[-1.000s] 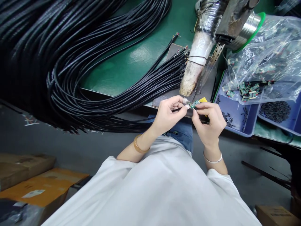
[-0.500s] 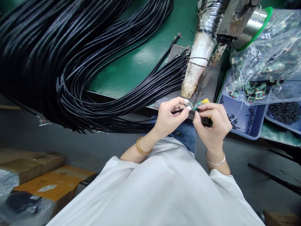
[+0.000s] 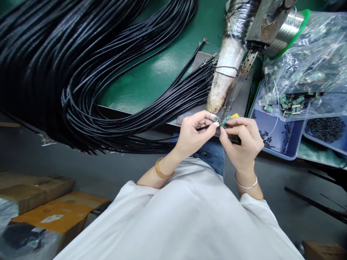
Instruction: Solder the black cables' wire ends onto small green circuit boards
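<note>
My left hand (image 3: 193,133) pinches the end of a black cable (image 3: 202,128) between thumb and forefinger; a whitish wrap covers a fingertip. Against that end lies a small green circuit board (image 3: 225,119) with a yellow piece (image 3: 234,115) at its far end. My right hand (image 3: 241,139) has its fingers closed on the board's near edge. Just beyond both hands, the tip of a soldering iron (image 3: 229,103) points down towards the board; whether it touches is hard to see. A dirty white tapered tube (image 3: 219,86) slants down beside the iron.
A thick bundle of black cables (image 3: 130,122) covers the left and middle of the green table (image 3: 168,61). A solder wire spool (image 3: 290,32) stands behind the iron. At right, a clear bag of circuit boards (image 3: 311,68) rests over a blue tray (image 3: 290,144) with small black pieces.
The right thumb has moved closer in, up to the board and the left fingertips. The whole view has shifted slightly; both hands keep hold of their pieces.
</note>
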